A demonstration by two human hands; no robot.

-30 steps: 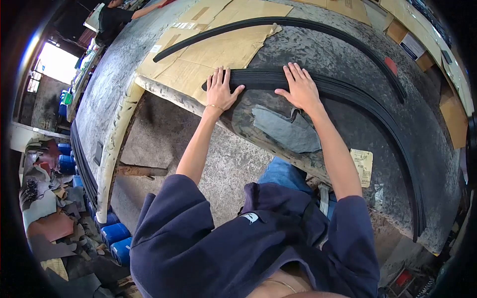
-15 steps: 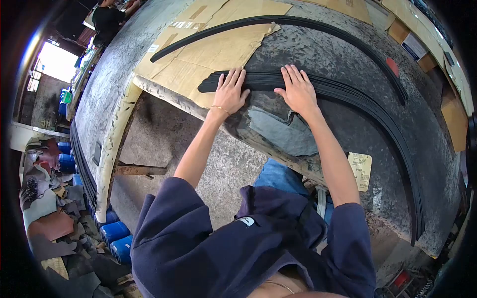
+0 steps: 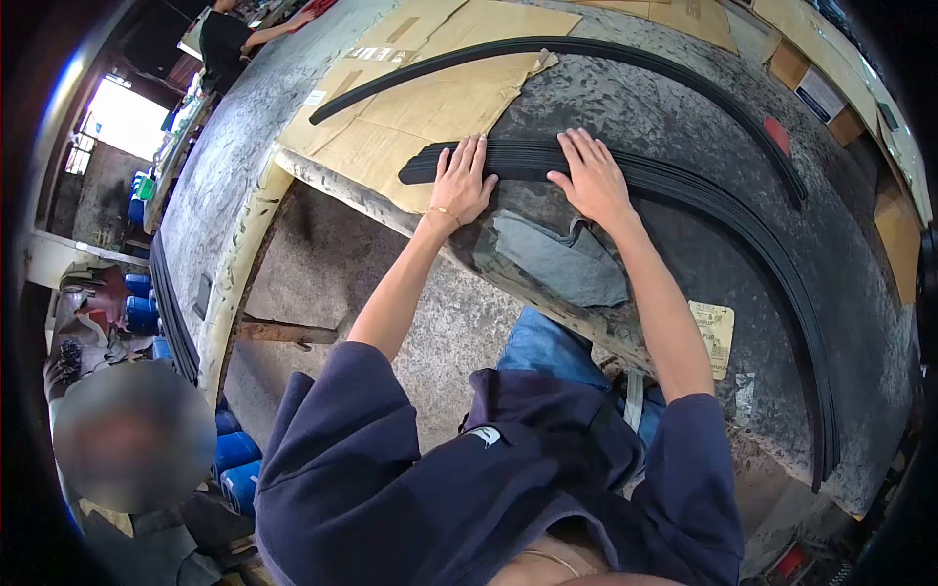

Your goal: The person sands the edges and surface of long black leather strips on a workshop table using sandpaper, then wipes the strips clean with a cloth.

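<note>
A thick bundle of long black strips (image 3: pixel 526 162) lies on the dark worktable, curving from its stepped left end round to the right front edge. My left hand (image 3: pixel 461 186) rests palm down on the bundle close to that left end, fingers stretched forward. My right hand (image 3: pixel 595 180) also lies on top of the strips, a short way to the right, with fingers extended and thumb apart. Neither hand is wrapped round anything. A folded grey cloth (image 3: pixel 559 259) sits on the table edge, just below and between my hands.
Behind the bundle, another curved black strip bundle (image 3: pixel 586 44) crosses flattened cardboard (image 3: pixel 381 137). A yellowish label (image 3: pixel 711 337) lies beside my right forearm. Blue containers (image 3: pixel 234 451) stand on the floor at left. One person (image 3: pixel 223 47) is at the far table; another's blurred head (image 3: pixel 135 437) shows lower left.
Both hands stay on the bundle, nearly unmoved, while the view shifts slightly. A blurred head has come in at lower left. The far person's arm now reaches onto the table toward something red.
</note>
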